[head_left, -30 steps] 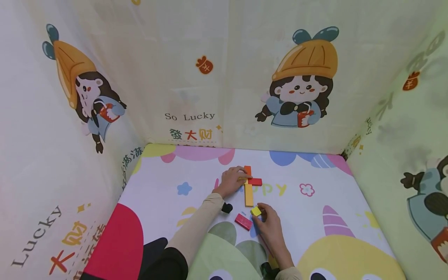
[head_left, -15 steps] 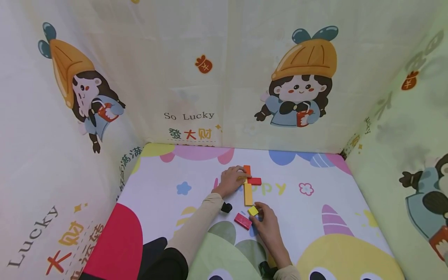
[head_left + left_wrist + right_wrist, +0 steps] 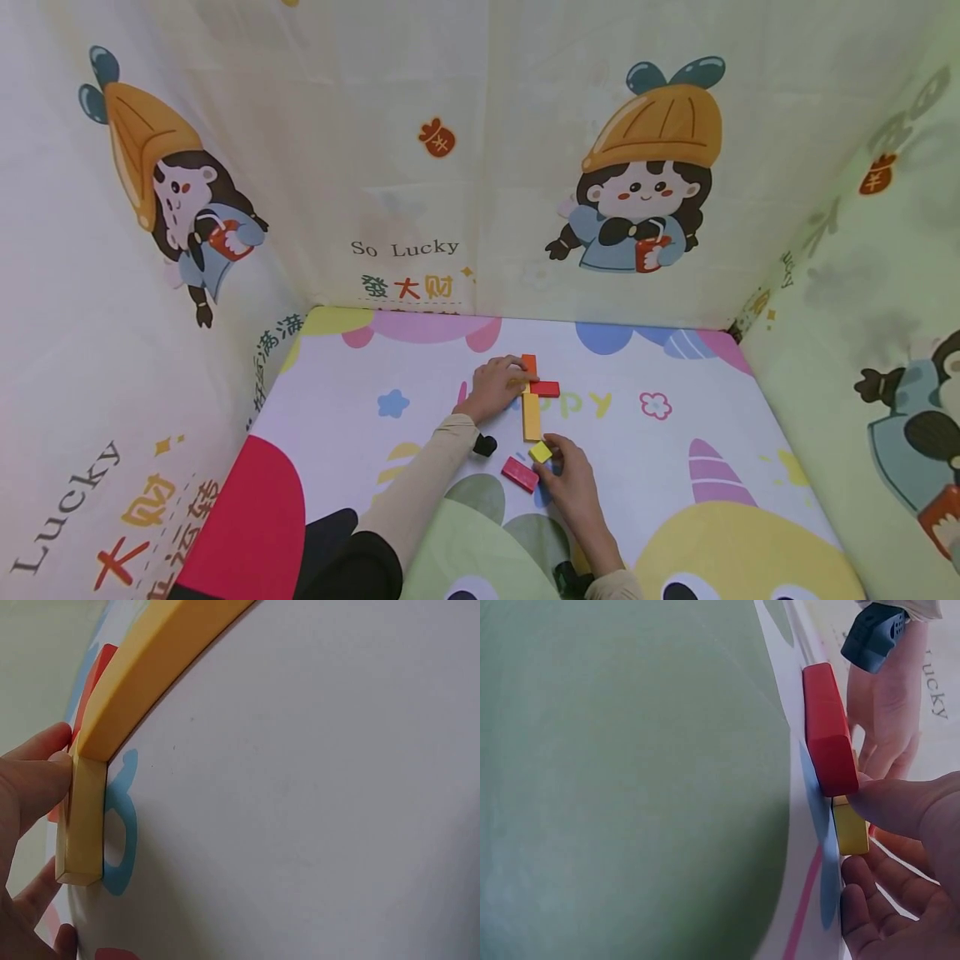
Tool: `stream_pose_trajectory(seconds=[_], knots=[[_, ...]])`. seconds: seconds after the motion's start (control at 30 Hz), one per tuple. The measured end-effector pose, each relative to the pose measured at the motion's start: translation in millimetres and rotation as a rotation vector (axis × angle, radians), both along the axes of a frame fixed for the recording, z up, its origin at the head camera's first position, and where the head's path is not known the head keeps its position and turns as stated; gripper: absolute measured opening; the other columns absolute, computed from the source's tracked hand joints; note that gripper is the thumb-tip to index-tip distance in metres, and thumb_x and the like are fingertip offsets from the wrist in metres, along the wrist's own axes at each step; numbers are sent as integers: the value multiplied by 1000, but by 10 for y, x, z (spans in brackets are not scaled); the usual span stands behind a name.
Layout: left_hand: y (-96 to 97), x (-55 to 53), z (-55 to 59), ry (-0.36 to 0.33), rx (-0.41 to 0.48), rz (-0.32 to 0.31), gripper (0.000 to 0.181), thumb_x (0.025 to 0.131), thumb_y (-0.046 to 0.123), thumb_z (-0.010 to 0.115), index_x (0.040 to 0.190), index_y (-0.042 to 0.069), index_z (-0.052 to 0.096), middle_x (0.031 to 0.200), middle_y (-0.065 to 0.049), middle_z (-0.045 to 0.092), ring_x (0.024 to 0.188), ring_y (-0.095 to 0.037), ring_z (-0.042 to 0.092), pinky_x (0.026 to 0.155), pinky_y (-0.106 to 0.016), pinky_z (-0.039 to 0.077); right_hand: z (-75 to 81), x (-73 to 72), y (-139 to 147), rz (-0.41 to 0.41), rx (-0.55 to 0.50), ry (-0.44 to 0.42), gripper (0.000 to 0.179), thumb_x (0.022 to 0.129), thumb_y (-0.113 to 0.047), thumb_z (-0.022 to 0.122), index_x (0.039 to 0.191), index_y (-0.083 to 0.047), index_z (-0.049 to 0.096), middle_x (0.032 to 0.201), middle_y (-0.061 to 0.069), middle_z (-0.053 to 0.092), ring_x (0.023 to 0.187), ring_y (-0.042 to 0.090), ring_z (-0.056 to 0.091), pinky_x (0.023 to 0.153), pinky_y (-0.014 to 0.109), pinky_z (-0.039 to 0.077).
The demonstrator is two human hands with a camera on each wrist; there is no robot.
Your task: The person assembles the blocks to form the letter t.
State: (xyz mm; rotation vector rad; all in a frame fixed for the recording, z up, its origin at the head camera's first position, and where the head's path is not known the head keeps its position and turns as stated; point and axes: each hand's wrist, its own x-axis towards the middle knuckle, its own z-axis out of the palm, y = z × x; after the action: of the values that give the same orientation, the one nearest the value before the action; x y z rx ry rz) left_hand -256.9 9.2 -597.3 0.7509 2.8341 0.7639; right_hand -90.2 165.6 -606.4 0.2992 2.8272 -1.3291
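Observation:
My left hand (image 3: 495, 390) reaches over a group of wooden blocks laid like a cross. In the left wrist view its thumb and fingers hold a yellow block (image 3: 86, 817), which meets the end of a longer yellow-orange block (image 3: 150, 671). An orange block (image 3: 529, 363) and a red block (image 3: 545, 389) form the far and right arms. Below the long block, my right hand (image 3: 573, 475) pinches a small yellow block (image 3: 540, 452) between thumb and fingers. Just left of it lies a loose pinkish-red block (image 3: 520, 474), which partly hides the yellow one in the right wrist view.
A printed cloth (image 3: 600, 467) with cartoon shapes covers the table. Patterned fabric walls (image 3: 517, 192) rise behind and at both sides. A black strap or device (image 3: 352, 567) sits on the left sleeve.
The right hand has shifted slightly left with the small yellow block, closer to the pinkish-red block. The left hand has stayed in place over the cross of blocks.

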Motion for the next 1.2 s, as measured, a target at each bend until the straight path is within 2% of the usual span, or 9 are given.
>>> stream_pose_trajectory(seconds=[0.27, 0.57, 0.9, 1.2], knots=[[6, 2, 5, -16, 1, 4, 32, 107, 31, 59, 135, 41, 69, 148, 6, 55, 146, -27, 41, 117, -57, 36, 7, 23, 16, 6, 0, 14, 53, 87, -12, 84, 136, -9, 62, 126, 10, 69, 105, 23, 61, 97, 48, 55], [8, -16, -30, -25, 3, 6, 32, 107, 31, 59, 135, 42, 69, 147, 7, 55, 146, -26, 40, 118, -56, 35, 25, 25, -8, -5, -15, -31, 53, 89, -13, 82, 138, -10, 62, 128, 10, 68, 108, 23, 60, 100, 48, 55], [-2, -24, -62, -16, 9, 6, 32, 107, 32, 59, 135, 42, 69, 150, 6, 55, 148, -28, 40, 118, -58, 35, 35, 41, -13, -10, -20, -11, 51, 90, -12, 82, 137, -10, 62, 128, 11, 68, 109, 24, 61, 101, 50, 56], [-11, -23, -72, -19, 21, -2, 32, 107, 33, 59, 135, 42, 69, 149, 7, 55, 147, -28, 40, 117, -58, 35, 54, 142, 32, 5, -1, 48, 47, 90, -12, 81, 134, -8, 64, 124, 10, 70, 107, 23, 64, 96, 45, 55]])
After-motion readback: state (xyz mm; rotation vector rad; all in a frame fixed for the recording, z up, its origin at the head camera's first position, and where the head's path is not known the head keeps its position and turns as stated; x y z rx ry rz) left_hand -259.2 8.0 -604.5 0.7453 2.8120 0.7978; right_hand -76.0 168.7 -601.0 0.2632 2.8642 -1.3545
